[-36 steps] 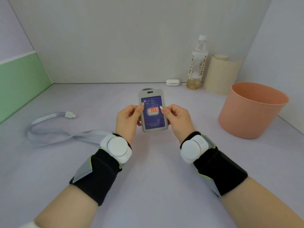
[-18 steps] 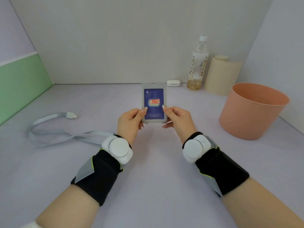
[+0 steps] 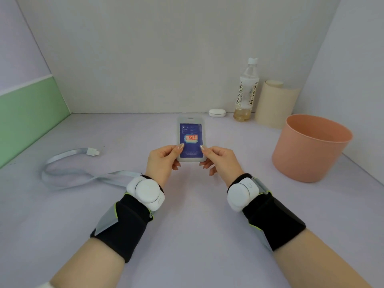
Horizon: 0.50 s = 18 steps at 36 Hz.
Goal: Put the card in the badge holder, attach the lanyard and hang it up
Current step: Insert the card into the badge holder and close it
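Note:
A grey translucent badge holder (image 3: pixel 190 121) is held upright over the middle of the table, with a blue card (image 3: pixel 191 140) bearing red digits inside it. My left hand (image 3: pixel 164 161) pinches its lower left edge and my right hand (image 3: pixel 220 161) pinches its lower right edge. The slot at the holder's top is free. A pale grey lanyard (image 3: pixel 68 173) lies looped on the table to the left, its white clip (image 3: pixel 93 151) pointing right, apart from both hands.
A pink bucket (image 3: pixel 309 150) stands at the right. Behind it are a cream cylinder (image 3: pixel 274 104), a clear bottle (image 3: pixel 246 90) and a small white case (image 3: pixel 217 112) along the back wall. A green panel (image 3: pixel 27 117) borders the left side.
Both hands have slid down to the holder's lower edges and pushed it farther away and upright. The lanyard has not moved.

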Tool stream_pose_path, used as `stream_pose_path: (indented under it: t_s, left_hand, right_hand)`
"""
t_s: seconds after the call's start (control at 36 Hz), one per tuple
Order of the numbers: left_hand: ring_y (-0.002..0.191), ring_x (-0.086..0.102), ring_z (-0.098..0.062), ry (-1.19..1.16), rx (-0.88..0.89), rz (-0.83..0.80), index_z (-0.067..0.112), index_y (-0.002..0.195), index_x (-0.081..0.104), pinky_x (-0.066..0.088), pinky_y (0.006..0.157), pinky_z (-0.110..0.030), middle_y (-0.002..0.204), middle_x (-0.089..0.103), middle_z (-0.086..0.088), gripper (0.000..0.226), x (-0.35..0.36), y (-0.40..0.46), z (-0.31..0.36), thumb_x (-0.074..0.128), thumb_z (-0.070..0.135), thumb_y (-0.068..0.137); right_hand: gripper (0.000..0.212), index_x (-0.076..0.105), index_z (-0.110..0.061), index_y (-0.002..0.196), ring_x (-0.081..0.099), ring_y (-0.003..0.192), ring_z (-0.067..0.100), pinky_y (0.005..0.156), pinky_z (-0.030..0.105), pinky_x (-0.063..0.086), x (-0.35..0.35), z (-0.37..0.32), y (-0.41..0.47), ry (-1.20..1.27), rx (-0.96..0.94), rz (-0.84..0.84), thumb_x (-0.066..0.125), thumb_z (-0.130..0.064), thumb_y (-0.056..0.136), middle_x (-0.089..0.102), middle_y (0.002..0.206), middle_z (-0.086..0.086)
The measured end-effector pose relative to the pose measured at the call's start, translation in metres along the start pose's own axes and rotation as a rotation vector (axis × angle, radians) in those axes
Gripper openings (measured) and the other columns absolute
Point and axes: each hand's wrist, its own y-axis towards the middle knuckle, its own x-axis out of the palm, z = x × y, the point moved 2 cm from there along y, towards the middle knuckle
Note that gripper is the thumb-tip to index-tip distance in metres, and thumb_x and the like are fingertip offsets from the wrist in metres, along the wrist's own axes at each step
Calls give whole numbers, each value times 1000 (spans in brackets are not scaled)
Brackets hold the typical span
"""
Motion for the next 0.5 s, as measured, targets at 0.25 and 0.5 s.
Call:
stream_pose_path:
  t_s: [0.25,0.5]
  left_hand:
    - [41,52,-2,23,-57,-77,13,103,61,47,45,-13,70,62,-4,17,-6,-11,2,57,16,87]
    - [37,52,-4,80,-179,-171,10,94,62,49,42,-17,66,59,-8,10,-10,-23,2,55,15,89]
  right_hand:
    - [20,59,-4,107,52,57,11,40,13,40,-13,-8,-3,-6,89,-4,53,-14,90,58,70,2]
    - [29,54,-3,114,56,59,11,41,14,43,-11,-10,-8,-105,169,-63,58,-11,87,59,72,2]
